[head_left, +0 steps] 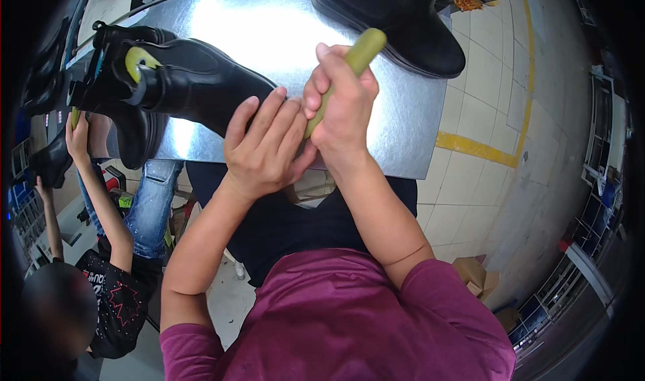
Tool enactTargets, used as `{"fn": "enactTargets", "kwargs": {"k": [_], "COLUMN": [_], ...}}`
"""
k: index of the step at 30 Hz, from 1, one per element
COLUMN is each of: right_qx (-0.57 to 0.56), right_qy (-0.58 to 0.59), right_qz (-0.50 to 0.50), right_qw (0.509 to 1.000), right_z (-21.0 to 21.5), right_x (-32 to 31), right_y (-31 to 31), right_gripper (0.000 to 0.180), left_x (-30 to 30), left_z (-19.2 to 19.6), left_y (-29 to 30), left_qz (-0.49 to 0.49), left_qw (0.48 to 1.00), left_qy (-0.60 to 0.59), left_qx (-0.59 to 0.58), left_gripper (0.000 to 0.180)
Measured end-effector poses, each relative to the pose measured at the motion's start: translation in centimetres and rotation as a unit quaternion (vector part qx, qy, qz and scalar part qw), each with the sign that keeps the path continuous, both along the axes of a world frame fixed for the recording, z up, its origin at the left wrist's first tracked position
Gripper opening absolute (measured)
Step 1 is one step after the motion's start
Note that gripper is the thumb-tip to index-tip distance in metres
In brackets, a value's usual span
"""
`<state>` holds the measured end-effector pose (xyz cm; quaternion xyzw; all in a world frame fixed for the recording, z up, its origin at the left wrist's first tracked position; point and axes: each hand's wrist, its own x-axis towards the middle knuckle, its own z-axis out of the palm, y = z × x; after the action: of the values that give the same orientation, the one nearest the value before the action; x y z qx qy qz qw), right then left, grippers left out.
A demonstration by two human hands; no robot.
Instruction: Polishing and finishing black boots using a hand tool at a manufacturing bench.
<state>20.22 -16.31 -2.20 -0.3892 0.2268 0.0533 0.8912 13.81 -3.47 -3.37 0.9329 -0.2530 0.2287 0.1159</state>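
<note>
Metal table: shiny and silver, the tabletop fills the upper middle of the frame, with glare across it.
Floor: pale tiles run down the right of the frame, crossed by a yellow stripe; a cardboard box sits at the lower right.
Boot under your hands: the black boot lies on the tabletop, left of centre, its toe end toward the middle of the frame; a yellow-green piece with a hole shows at its shaft.
Your left hand: the hand lies over the toe end, fingers long and slightly bent; you cannot tell whether they grip it.
Your right hand: the hand is closed in a fist around a yellow-green stick, just beside your left hand, the stick's upper end sticking out above the fist.
Other footwear: another black boot rests at the top of the frame, right of centre.
Co-worker: at the lower left, a person in a black printed shirt raises both arms, one hand at a boot on the table's left side.
</note>
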Motion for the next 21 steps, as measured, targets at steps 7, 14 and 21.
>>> {"fn": "enactTargets", "kwargs": {"k": [7, 14, 21], "right_qx": [0.016, 0.039, 0.009], "right_qy": [0.003, 0.002, -0.017], "right_qz": [-0.011, -0.019, -0.061], "right_qw": [1.0, 0.999, 0.998], "right_z": [0.2, 0.4, 0.6], "right_x": [-0.7, -3.3, -3.4], "right_y": [-1.7, -1.6, -0.9], "right_gripper": [0.019, 0.022, 0.028], "left_x": [0.5, 1.1, 4.3], "left_z": [1.2, 2.8, 1.4], "left_y": [0.3, 4.6, 1.0], "left_qz": [-0.016, 0.152, 0.185], "left_qw": [0.998, 0.857, 0.708], "left_qy": [0.042, -0.15, 0.003], "left_qx": [-0.051, -0.468, -0.681], "left_gripper": [0.052, 0.065, 0.06]}}
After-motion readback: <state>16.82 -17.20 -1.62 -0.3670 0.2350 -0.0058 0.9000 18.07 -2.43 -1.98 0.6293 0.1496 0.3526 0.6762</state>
